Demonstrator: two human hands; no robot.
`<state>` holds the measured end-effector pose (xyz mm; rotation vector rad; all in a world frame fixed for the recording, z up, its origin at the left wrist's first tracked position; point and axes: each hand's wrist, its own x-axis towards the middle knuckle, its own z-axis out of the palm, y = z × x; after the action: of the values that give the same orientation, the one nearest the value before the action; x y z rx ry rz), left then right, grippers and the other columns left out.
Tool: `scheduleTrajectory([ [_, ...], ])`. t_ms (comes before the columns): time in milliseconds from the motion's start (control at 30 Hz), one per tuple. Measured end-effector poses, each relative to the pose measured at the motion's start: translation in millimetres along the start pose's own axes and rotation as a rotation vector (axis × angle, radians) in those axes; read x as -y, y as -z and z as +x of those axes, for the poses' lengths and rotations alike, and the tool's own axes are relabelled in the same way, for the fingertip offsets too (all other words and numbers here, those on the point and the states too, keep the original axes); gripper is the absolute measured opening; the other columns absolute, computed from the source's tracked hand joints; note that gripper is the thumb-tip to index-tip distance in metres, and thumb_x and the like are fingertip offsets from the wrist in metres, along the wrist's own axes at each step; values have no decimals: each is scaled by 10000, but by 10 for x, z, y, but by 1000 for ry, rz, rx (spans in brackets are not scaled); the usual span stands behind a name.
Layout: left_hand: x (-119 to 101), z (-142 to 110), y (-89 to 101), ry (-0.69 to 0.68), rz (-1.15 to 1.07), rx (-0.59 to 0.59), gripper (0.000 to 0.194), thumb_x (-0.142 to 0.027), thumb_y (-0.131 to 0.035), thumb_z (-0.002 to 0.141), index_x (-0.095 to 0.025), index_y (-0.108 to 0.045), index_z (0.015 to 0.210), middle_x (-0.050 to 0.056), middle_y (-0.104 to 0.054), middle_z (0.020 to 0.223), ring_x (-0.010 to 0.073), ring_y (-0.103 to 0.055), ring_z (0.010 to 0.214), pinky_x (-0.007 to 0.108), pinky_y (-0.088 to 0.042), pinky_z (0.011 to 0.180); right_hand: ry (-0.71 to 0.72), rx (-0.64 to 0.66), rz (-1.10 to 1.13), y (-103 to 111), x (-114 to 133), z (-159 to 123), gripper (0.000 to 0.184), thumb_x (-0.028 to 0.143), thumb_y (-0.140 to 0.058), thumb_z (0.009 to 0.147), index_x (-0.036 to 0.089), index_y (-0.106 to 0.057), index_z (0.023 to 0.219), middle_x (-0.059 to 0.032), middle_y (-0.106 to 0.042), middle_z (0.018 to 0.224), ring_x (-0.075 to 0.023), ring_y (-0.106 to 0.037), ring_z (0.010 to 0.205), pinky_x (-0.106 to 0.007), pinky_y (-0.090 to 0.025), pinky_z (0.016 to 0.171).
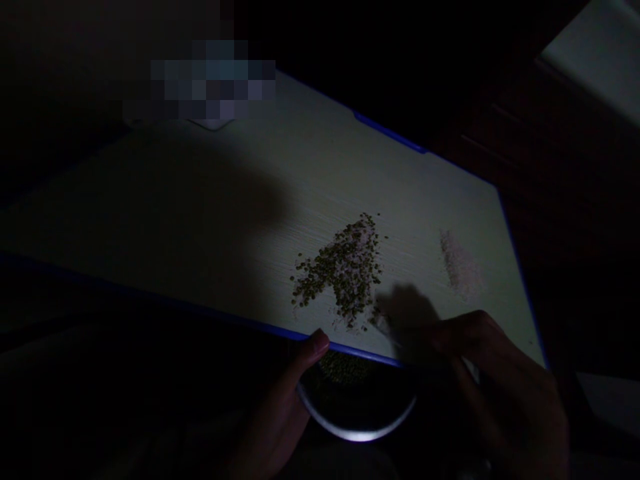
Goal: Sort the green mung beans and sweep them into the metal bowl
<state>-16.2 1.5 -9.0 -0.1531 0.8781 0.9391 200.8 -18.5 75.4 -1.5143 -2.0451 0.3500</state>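
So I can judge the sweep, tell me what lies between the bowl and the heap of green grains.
In the head view, the blue edge of the pale board lies between the bowl and the heap of green grains.

Two bare hands rise from the bottom of the frame in dim light. The left hand (275, 420) is angled upward, its thumb (317, 343) extended and pointing up and to the right, the rest of the hand deep in shadow. At lower right, the right hand (505, 400) reaches in with knuckles up, its fingers (463, 330) stretched leftward and drawn close together. Both wrists are lost in darkness, and the hands are apart.
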Motion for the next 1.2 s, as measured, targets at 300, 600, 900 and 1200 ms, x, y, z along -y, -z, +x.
scheduleTrajectory([
  [300, 17, -3, 47, -19, -22, -12, 600, -231, -887, 773, -233, -725, 1351, 45, -883, 989, 335, -739, 1231, 457, -511, 1157, -4, -14, -131, -82, -24, 110, 197, 86, -576, 1016, 218, -705, 1085, -32, -711, 986, -134, -671, 932, -238, -527, 793],
  [600, 22, -1, 60, 20, -22, 12, 483, -246, -859, 813, -222, -764, 1286, 54, -884, 964, 342, -733, 1242, 475, -491, 1177, 53, 46, -38, -132, 6, 180, 206, 68, -574, 1021, 216, -693, 1101, -42, -707, 974, -147, -648, 929, -254, -531, 774],
  [900, 5, -7, 12, 53, -27, -8, 393, -230, -868, 791, -184, -800, 1175, 64, -883, 931, 344, -748, 1214, 465, -519, 1151, 32, 61, 4, -108, 23, 140, 291, 42, -573, 999, 220, -693, 1195, -45, -701, 981, -166, -654, 924, -290, -535, 752],
  [1200, -2, -12, -6, 58, 15, -37, 217, -262, -892, 763, -198, -822, 958, 53, -874, 853, 343, -782, 1135, 465, -548, 1114, 56, 72, 51, -131, 51, 124, 301, 28, -587, 990, 221, -673, 1204, -55, -700, 980, -184, -649, 912, -309, -545, 735],
])
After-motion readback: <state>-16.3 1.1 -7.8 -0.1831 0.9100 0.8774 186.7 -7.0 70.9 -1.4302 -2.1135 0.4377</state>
